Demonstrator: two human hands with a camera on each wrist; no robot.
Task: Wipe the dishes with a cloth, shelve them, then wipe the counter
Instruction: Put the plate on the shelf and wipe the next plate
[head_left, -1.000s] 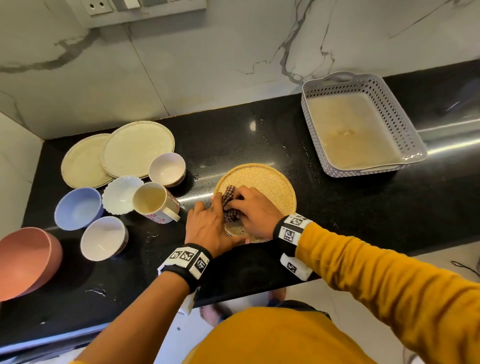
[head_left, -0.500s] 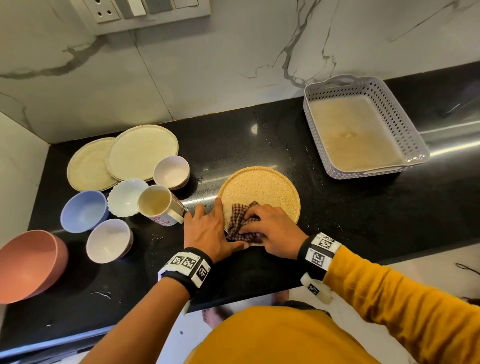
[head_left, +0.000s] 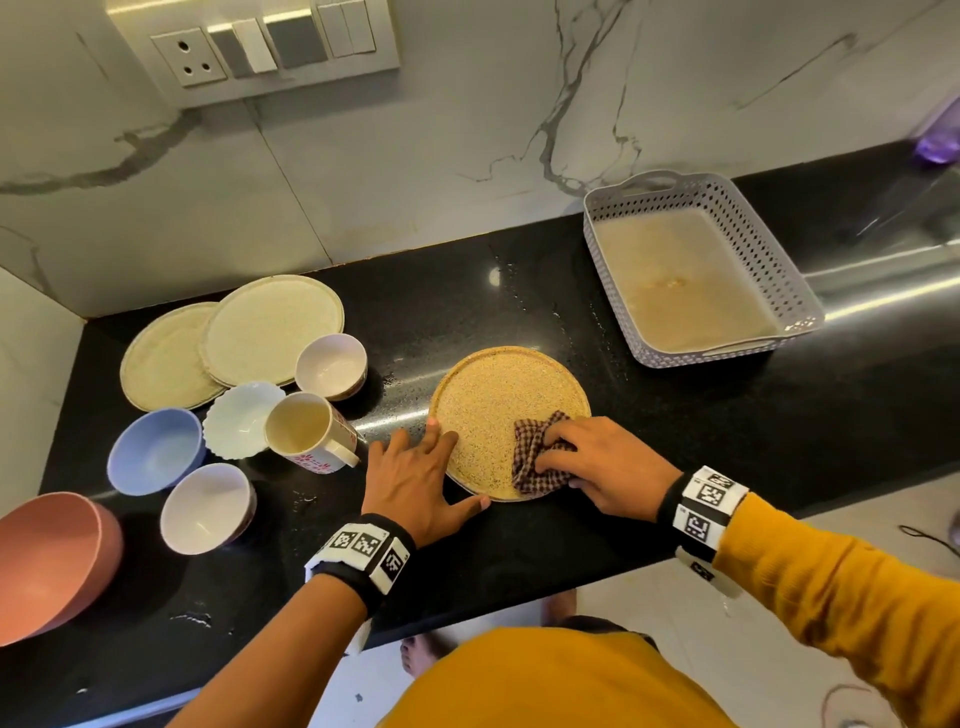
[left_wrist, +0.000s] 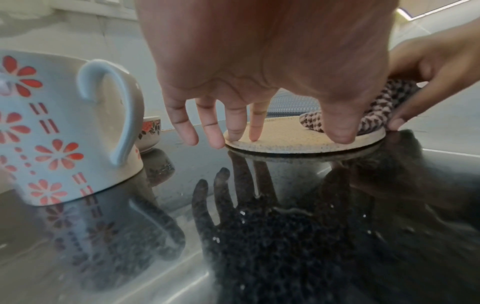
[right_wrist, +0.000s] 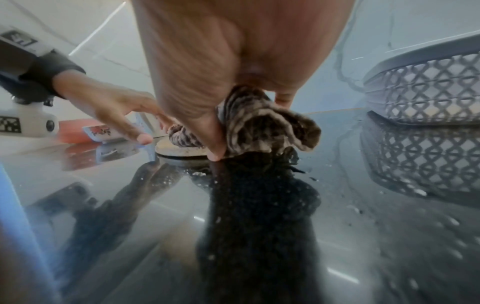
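Note:
A speckled tan plate (head_left: 498, 400) lies flat on the black counter (head_left: 649, 431) in front of me. My right hand (head_left: 608, 462) grips a bunched brown-checked cloth (head_left: 535, 457) and presses it on the plate's near right part; the cloth (right_wrist: 262, 127) bulges out under that palm. My left hand (head_left: 421, 473) rests spread on the plate's near left rim, fingers (left_wrist: 255, 123) straight, thumb at the front edge. The plate (left_wrist: 291, 137) sits low against the counter in the left wrist view, with the cloth (left_wrist: 376, 111) behind the thumb.
Left of the plate stand a flowered mug (head_left: 306, 431), two cream plates (head_left: 270, 327), a scalloped white dish (head_left: 239, 415), a blue bowl (head_left: 156, 449), two white bowls (head_left: 205, 506) and a pink bowl (head_left: 47, 561). A grey perforated basket (head_left: 769, 260) sits at back right. Droplets dot the counter.
The right hand has dragged the cloth from the plate's near left toward its near right. The left hand stayed on the left rim and spread wider.

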